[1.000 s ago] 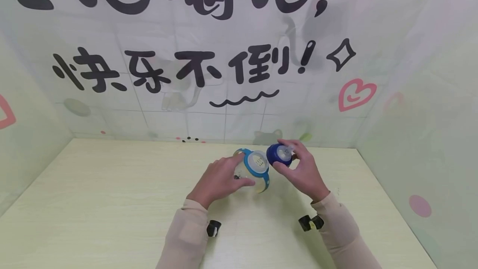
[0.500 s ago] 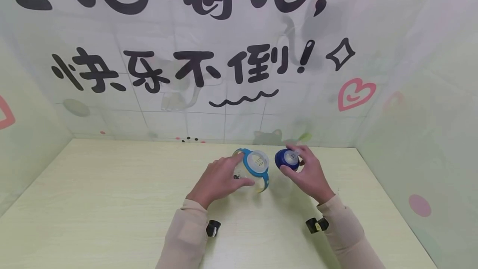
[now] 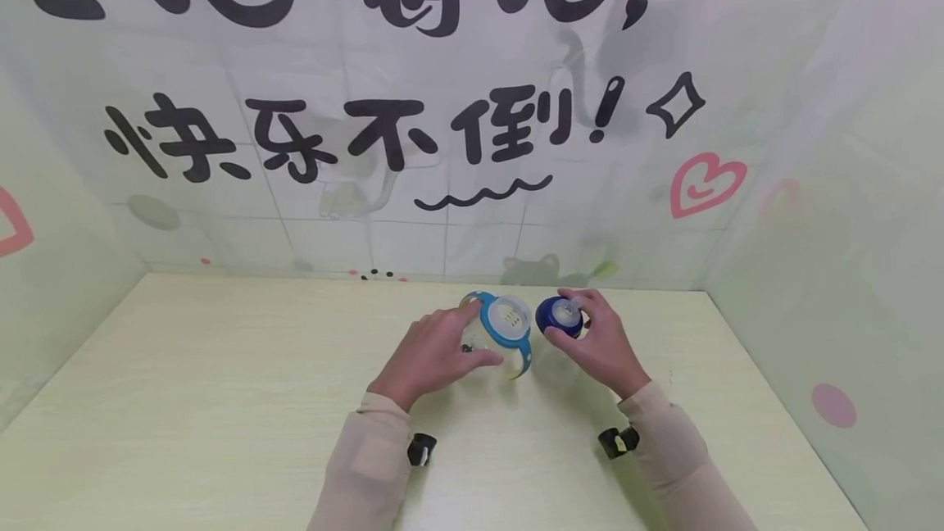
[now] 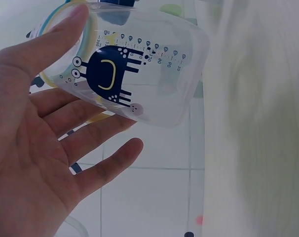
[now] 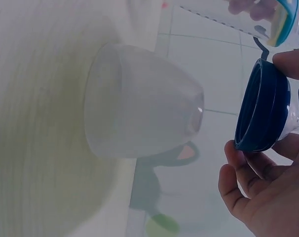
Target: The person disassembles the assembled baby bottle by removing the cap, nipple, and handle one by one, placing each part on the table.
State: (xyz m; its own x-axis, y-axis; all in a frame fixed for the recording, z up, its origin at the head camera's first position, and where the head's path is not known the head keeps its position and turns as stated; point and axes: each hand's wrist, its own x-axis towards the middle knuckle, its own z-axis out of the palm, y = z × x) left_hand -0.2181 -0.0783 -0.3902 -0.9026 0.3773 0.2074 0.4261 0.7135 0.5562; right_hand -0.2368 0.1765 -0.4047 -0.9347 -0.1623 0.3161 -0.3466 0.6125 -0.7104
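Observation:
A clear baby bottle (image 4: 159,84) with a dark blue cartoon print and a measuring scale is in my left hand (image 3: 435,355). Thumb and fingers grip it near the neck, where a light blue handle ring (image 3: 491,328) sits. Its mouth is uncovered and faces up to the right in the head view. My right hand (image 3: 601,347) pinches a dark blue screw collar (image 5: 268,106) with a clear nipple (image 3: 569,310) by its sides. A small gap parts collar and bottle. In the right wrist view a translucent dome-shaped cap (image 5: 144,103) stands on the table below the right hand.
The pale wooden tabletop (image 3: 243,392) runs back to a printed wall sheet (image 3: 406,236) with black lettering. Side sheets (image 3: 848,285) stand at left and right. A small black camera (image 3: 618,442) is strapped to each wrist.
My right hand has drawn the collar and nipple rightward off the bottle's mouth, then shifted slightly back left. The left hand and the bottle have stayed in place.

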